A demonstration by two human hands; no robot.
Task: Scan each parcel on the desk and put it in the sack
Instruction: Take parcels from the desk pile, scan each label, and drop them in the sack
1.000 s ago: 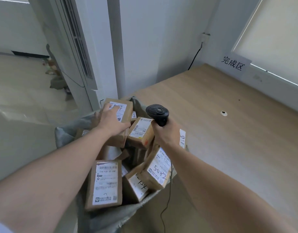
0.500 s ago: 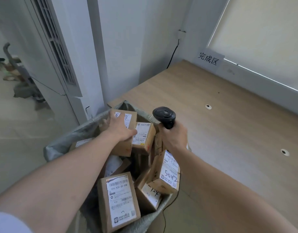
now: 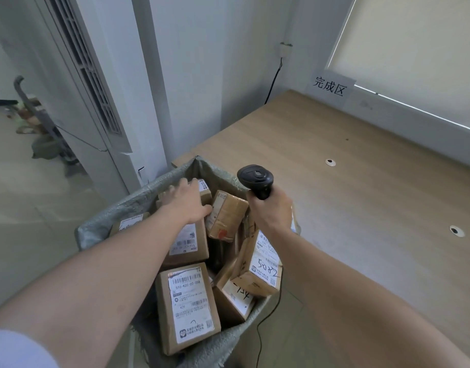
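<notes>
A grey sack point(image 3: 138, 193) stands open at the desk's left edge, filled with several brown cardboard parcels bearing white labels. My left hand point(image 3: 187, 201) reaches into it and grips the top of one parcel point(image 3: 187, 243), fingers over its far side, thumb on its right side. A smaller parcel point(image 3: 225, 216) leans right beside it. Over the sack's right rim my right hand point(image 3: 271, 211) grips the handle of a black barcode scanner point(image 3: 255, 177), head upward. Two more parcels, one marked 5082 point(image 3: 260, 266) and a large one point(image 3: 187, 306), lie nearer to me.
The wooden desk point(image 3: 361, 208) stretches right, with two cable holes point(image 3: 330, 162) point(image 3: 456, 231). A paper sign point(image 3: 330, 86) hangs on the wall below the window. The scanner's black cable point(image 3: 257, 341) drops past the sack. A white pillar point(image 3: 138, 102) stands behind the sack.
My left hand has lowered its parcel deeper into the sack, where it now lies flatter. The view has swung left and down. The scanner hand has stayed over the rim.
</notes>
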